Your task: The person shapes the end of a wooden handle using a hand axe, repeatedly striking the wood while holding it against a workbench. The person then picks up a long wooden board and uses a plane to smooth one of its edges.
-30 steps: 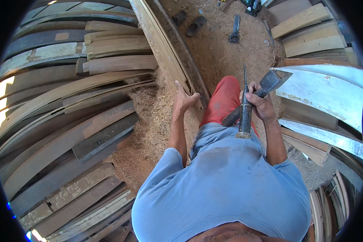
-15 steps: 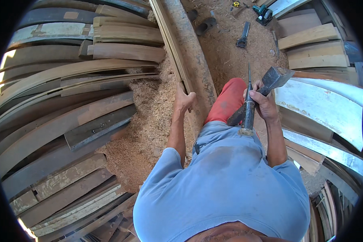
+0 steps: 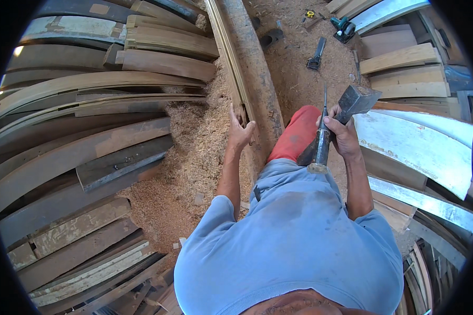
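Note:
My right hand (image 3: 340, 132) is closed around two tools at once. One is a chisel (image 3: 322, 147), its thin blade pointing away from me and its worn round butt toward my shirt. The other is a hatchet-like tool (image 3: 358, 100) with a blocky, flared dark metal head; its dark handle passes behind the chisel. My left hand (image 3: 240, 134) rests at the near end of a long, narrow bundle of wood strips (image 3: 231, 58). Its index finger stretches forward along the side and the thumb stands apart. The remaining left fingers are partly hidden. The strips lie on a thick, rough beam (image 3: 255, 68).
Curved planks (image 3: 105, 81) are stacked along the left, and more boards (image 3: 404, 60) and pale panels (image 3: 415, 142) line the right. Wood shavings (image 3: 189, 142) cover the ground. Beyond my knee lie a handsaw (image 3: 316, 54), a green circular saw (image 3: 343, 29) and a yellow tape measure (image 3: 310, 13).
My left index finger has straightened forward along the strips, where the fingers were more curled before. The right hand keeps both tools, tilted slightly. The whole view has shifted a little.

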A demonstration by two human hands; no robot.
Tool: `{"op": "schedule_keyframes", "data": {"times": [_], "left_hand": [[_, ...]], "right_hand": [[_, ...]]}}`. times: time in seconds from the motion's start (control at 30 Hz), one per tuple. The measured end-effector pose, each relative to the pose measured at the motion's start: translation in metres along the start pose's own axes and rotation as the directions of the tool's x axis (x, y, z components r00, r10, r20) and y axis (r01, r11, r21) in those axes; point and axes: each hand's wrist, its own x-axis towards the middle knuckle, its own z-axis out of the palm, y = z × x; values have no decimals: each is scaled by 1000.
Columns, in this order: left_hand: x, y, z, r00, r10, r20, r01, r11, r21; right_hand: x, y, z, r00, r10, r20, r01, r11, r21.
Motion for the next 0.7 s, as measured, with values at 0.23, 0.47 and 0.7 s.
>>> {"op": "schedule_keyframes", "data": {"times": [0.23,0.47,0.7], "left_hand": [[-15,39,26,758,652,4,-480,553,681],[-68,126,94,351,770,533,-932,232,279],[-30,195,43,294,928,230,-935,230,268]], "right_hand": [[4,0,9,1000,18,-24,-19,999,-36],[15,7,43,993,20,-117,-30,996,-87],[33,-8,73,991,-124,-40,94,890,-446]]}}
